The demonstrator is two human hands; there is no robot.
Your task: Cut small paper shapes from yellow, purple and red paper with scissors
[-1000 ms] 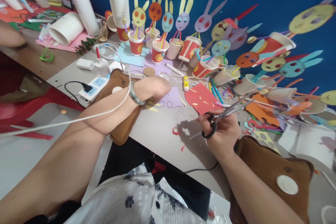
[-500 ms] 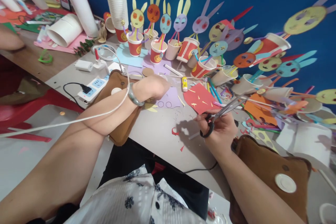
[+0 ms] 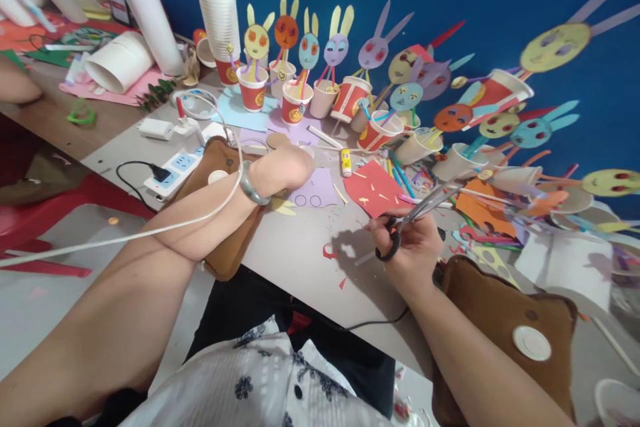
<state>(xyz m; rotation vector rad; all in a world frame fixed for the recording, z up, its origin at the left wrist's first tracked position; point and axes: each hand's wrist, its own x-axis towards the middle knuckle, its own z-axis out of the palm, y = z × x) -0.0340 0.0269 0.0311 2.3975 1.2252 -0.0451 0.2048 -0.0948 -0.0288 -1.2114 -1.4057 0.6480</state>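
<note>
My right hand (image 3: 413,247) grips a pair of scissors (image 3: 423,203), fingers wrapped at the black handles. The long metal blades point up to the right, above the table. My left hand (image 3: 287,165) is bent over the table beside a purple sheet (image 3: 320,190) with circles drawn on it; its fingers are hidden behind the back of the hand. Right of the sheet are a yellow glue stick (image 3: 346,163) and red paper (image 3: 373,188) with thin yellow scraps on it. A cut red paper piece (image 3: 330,251) lies between my hands.
Paper cups (image 3: 297,103) with rabbit-faced figures line the blue wall. Stacked white cups (image 3: 218,17) and a white bottle (image 3: 145,10) stand at the back left. Brown cushions (image 3: 505,320) lie under both forearms. A white cable (image 3: 195,220) crosses my left arm near a power strip (image 3: 183,163).
The camera view has shifted slightly, so most things sit a little further left. The scissors stay in my right hand, and my left hand keeps nearly the same place by the purple sheet.
</note>
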